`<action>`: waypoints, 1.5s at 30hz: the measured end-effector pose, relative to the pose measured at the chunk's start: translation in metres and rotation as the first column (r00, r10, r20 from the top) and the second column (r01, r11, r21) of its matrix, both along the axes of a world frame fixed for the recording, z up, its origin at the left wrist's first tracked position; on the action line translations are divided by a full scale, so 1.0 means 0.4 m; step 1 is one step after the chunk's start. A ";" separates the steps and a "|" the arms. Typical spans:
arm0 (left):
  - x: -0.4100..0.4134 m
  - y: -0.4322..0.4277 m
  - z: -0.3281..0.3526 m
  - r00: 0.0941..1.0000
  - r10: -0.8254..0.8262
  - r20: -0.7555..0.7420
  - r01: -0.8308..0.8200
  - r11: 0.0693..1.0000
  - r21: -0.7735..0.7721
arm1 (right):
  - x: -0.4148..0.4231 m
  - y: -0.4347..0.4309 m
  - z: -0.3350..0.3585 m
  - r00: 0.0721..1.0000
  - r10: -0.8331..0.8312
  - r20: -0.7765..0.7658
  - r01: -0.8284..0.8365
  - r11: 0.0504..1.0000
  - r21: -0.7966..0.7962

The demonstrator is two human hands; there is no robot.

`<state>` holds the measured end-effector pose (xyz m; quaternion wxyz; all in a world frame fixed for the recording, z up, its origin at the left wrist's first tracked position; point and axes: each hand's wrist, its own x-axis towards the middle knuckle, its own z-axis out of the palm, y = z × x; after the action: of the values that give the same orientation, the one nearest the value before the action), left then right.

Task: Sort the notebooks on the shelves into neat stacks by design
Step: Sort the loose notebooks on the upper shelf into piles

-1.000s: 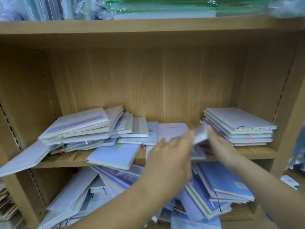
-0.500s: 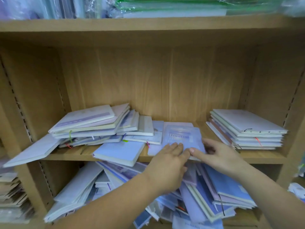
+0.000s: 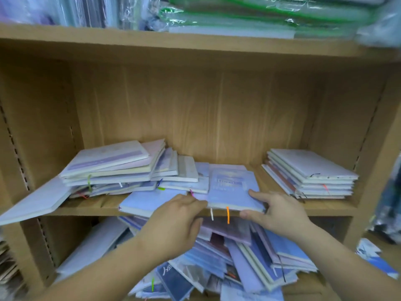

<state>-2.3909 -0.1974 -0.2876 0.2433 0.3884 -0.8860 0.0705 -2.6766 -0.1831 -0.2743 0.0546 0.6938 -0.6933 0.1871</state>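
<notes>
A pale blue notebook [image 3: 233, 187] with white and orange ribbon markers lies at the front middle of the wooden shelf [image 3: 314, 210]. My right hand [image 3: 274, 210] grips its near right corner, fingers on the cover and thumb under the edge. My left hand [image 3: 180, 216] touches its near left corner, fingers bent at the shelf's front edge. A messy pile of notebooks [image 3: 121, 168] fills the shelf's left half, and a neat stack of white notebooks [image 3: 310, 173] sits at the right.
A white notebook [image 3: 34, 203] overhangs the shelf's left end. The lower shelf holds a jumbled heap of blue notebooks [image 3: 249, 257]. Plastic-wrapped packs [image 3: 260, 16] lie on the shelf above. More items sit at the far right [image 3: 388, 205].
The notebook held up in the air a second ago now lies flat on the shelf's front middle. Both hands have slid to its near corners.
</notes>
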 end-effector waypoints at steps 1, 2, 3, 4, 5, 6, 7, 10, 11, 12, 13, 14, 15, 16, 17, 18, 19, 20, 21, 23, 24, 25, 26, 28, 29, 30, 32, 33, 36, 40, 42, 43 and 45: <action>-0.031 -0.004 0.000 0.999 0.032 -0.032 -0.029 0.996 0.086 | -0.001 0.001 0.010 0.999 0.013 -0.037 -0.013 1.000 0.003; -0.062 -0.009 -0.002 0.993 0.062 -0.102 -0.044 0.985 0.169 | -0.004 0.003 0.020 0.994 0.036 -0.101 -0.036 0.999 0.006; -0.089 -0.018 -0.010 0.974 0.100 -0.201 -0.051 0.971 0.235 | -0.008 0.006 0.030 0.984 0.051 -0.169 -0.048 0.999 0.020; -0.111 -0.023 -0.015 0.942 0.154 -0.300 -0.065 0.956 0.286 | -0.013 0.011 0.039 0.968 0.066 -0.241 -0.062 0.998 0.021; -0.130 -0.021 -0.016 0.895 0.214 -0.392 -0.074 0.937 0.342 | -0.017 0.022 0.047 0.959 0.064 -0.275 -0.065 0.998 0.005; -0.148 -0.015 -0.011 0.832 0.273 -0.483 -0.056 0.907 0.417 | -0.030 0.030 0.049 0.963 0.070 -0.260 -0.083 0.996 -0.041; -0.167 -0.005 0.001 0.750 0.332 -0.573 0.017 0.855 0.519 | -0.045 0.039 0.050 0.979 0.075 -0.189 -0.094 0.991 -0.095; -0.231 0.019 0.056 0.433 0.530 -0.729 0.452 0.572 0.684 | -0.084 0.064 0.042 0.981 0.117 0.155 -0.094 0.985 -0.145; -0.244 0.019 0.073 0.378 0.581 -0.721 0.521 0.510 0.684 | -0.092 0.066 0.033 0.966 0.105 0.237 -0.078 0.989 -0.123; -0.255 0.016 0.084 0.357 0.614 -0.704 0.545 0.475 0.691 | -0.098 0.066 0.025 0.947 0.099 0.307 -0.072 0.993 -0.098; -0.265 0.012 0.087 0.351 0.632 -0.691 0.550 0.457 0.699 | -0.098 0.070 0.020 0.922 0.075 0.380 -0.061 0.997 -0.048; -0.272 0.008 0.083 0.367 0.633 -0.681 0.519 0.468 0.715 | -0.098 0.070 0.014 0.888 0.062 0.456 -0.060 0.998 -0.018; -0.277 0.004 0.074 0.398 0.623 -0.674 0.456 0.503 0.734 | -0.097 0.070 0.013 0.855 0.025 0.519 -0.038 0.999 0.013; -0.279 0.002 0.062 0.442 0.602 -0.666 0.377 0.548 0.746 | -0.102 0.064 0.010 0.826 -0.002 0.564 -0.019 0.999 0.031; -0.280 0.005 0.050 0.479 0.582 -0.657 0.312 0.587 0.747 | -0.103 0.062 0.011 0.819 -0.043 0.572 0.013 0.998 0.055; -0.278 0.014 0.045 0.518 0.551 -0.654 0.273 0.618 0.737 | -0.102 0.061 0.010 0.800 -0.057 0.597 0.012 0.997 0.078; -0.275 0.019 0.036 0.549 0.509 -0.662 0.253 0.654 0.713 | -0.098 0.059 0.004 0.762 -0.088 0.641 0.010 0.992 0.124; -0.270 0.025 0.028 0.583 0.469 -0.663 0.239 0.682 0.692 | -0.092 0.055 -0.004 0.693 -0.114 0.712 -0.007 0.986 0.164; -0.268 0.029 0.021 0.614 0.435 -0.658 0.217 0.709 0.671 | -0.087 0.051 -0.012 0.630 -0.146 0.763 -0.014 0.980 0.199; -0.263 0.033 0.010 0.647 0.409 -0.643 0.176 0.741 0.648 | -0.073 0.048 -0.015 0.593 -0.137 0.794 0.004 0.986 0.168; -0.264 0.034 0.008 0.640 0.408 -0.651 0.171 0.751 0.638 | -0.067 0.049 -0.008 0.613 -0.110 0.782 0.020 0.992 0.124; -0.267 0.028 0.004 0.623 0.411 -0.666 0.178 0.754 0.632 | -0.066 0.047 0.002 0.664 -0.065 0.745 0.034 0.998 0.057; -0.274 0.020 0.007 0.584 0.434 -0.686 0.179 0.756 0.630 | -0.063 0.047 0.021 0.713 -0.013 0.701 0.038 0.999 -0.019; -0.291 0.009 0.024 0.493 0.427 -0.758 0.220 0.782 0.584 | -0.065 0.045 0.066 0.761 0.068 0.645 0.035 0.989 -0.145; -0.304 0.003 0.037 0.457 0.395 -0.797 0.238 0.809 0.537 | -0.066 0.048 0.092 0.771 0.119 0.625 0.015 0.979 -0.205; -0.317 0.002 0.055 0.428 0.353 -0.832 0.272 0.828 0.491 | -0.072 0.052 0.117 0.783 0.167 0.599 -0.008 0.966 -0.260; -0.353 -0.005 0.098 0.392 0.270 -0.879 0.299 0.867 0.400 | -0.097 0.061 0.171 0.804 0.232 0.548 -0.051 0.944 -0.325; -0.378 -0.010 0.120 0.396 0.226 -0.890 0.310 0.879 0.362 | -0.121 0.070 0.198 0.826 0.225 0.517 -0.053 0.944 -0.326; -0.472 -0.052 0.166 0.457 0.127 -0.880 0.343 0.888 0.306 | -0.211 0.069 0.244 0.870 0.095 0.483 0.046 0.961 -0.272; -0.589 -0.091 0.161 0.626 0.098 -0.773 0.323 0.870 0.372 | -0.318 0.067 0.250 0.930 -0.227 0.288 0.277 0.950 -0.146; -0.614 -0.092 0.124 0.704 0.078 -0.706 0.334 0.841 0.425 | -0.333 0.087 0.231 0.961 -0.247 0.125 0.263 0.955 -0.138; -0.618 -0.088 0.107 0.728 0.043 -0.685 0.362 0.823 0.437 | -0.330 0.097 0.218 0.978 -0.196 0.077 0.205 0.969 -0.140; -0.608 -0.082 0.081 0.759 -0.032 -0.650 0.424 0.782 0.457 | -0.312 0.107 0.195 0.996 -0.087 -0.022 0.085 0.991 -0.108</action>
<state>-2.6342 -0.2303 -0.2552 0.3923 0.3276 -0.7789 -0.3633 -2.8016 -0.1404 -0.1962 0.1089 0.6618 -0.7107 0.2123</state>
